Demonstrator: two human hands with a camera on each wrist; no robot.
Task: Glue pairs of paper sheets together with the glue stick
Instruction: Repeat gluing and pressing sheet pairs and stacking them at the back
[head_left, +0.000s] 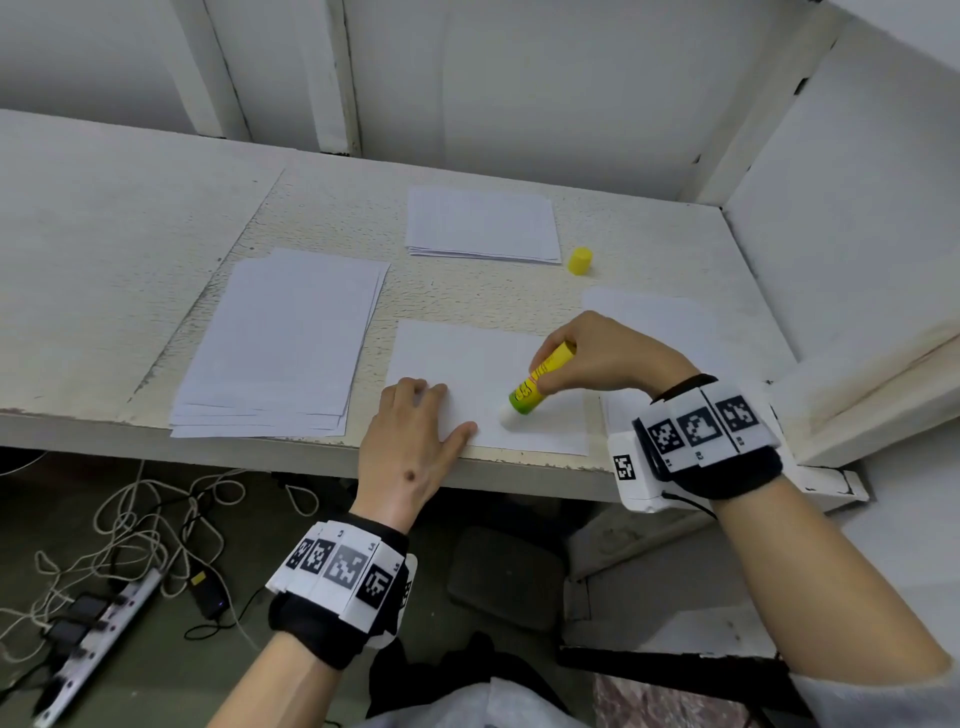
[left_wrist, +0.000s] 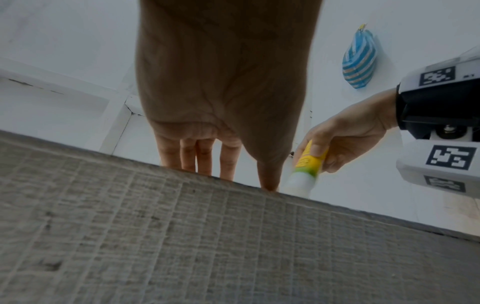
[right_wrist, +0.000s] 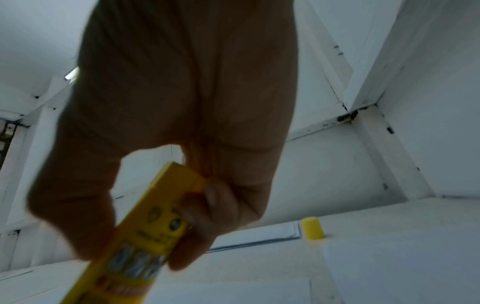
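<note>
Head view, step: right hand (head_left: 597, 358) fingers pinch glue stick (head_left: 540, 379), tip on sheet (head_left: 467, 364) at counter (head_left: 130, 260) front edge.
Left hand (head_left: 410, 447): fingers flat, pinning sheet.
Next: likely spread glue, then add another sheet.

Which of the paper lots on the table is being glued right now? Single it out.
The single sheet at the table's near edge: the left hand presses it flat while the right hand rubs the glue stick on it. The others lie untouched.
</note>
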